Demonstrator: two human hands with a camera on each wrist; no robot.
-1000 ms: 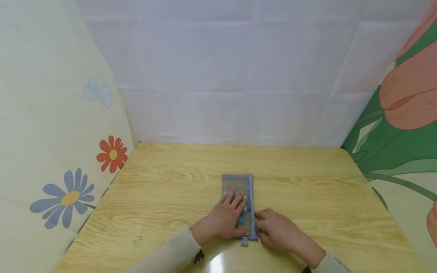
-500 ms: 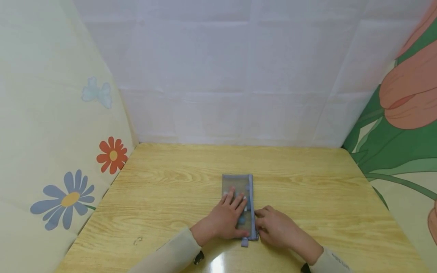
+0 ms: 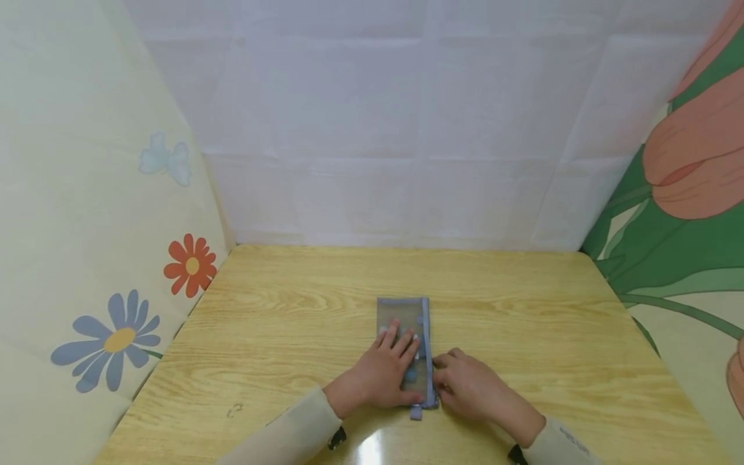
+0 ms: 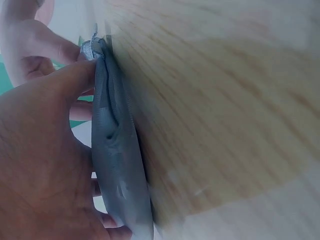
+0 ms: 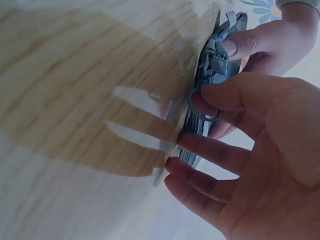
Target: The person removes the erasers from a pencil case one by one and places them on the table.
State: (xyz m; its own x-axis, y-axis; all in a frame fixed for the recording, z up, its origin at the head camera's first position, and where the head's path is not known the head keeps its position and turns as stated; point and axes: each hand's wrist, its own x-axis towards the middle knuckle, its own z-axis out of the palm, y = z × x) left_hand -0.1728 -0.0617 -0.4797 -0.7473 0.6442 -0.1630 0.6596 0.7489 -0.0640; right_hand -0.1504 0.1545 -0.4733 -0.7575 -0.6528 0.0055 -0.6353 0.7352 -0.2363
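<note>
While the left hand (image 3: 378,372) lies spread across the sheer, blue-edged pouch (image 3: 401,311), toward six o'clock in the head view, I see the right hand (image 3: 469,389) pinching a thin ring pull (image 5: 190,104) near the pouch's four o'clock. I judge that flat, firm pressure from the left hand, with any tug kept low and along the straight ribbed zipper (image 3: 426,329), stops the soft pouch bunching on the glossy, wood-grained desk (image 3: 279,323).

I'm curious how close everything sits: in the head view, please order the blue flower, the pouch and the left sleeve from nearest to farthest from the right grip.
1. Pouch: against the right grip, on its left.
2. Left sleeve: farther left, past the pouch.
3. Blue flower: far left, on the side wall.
</note>
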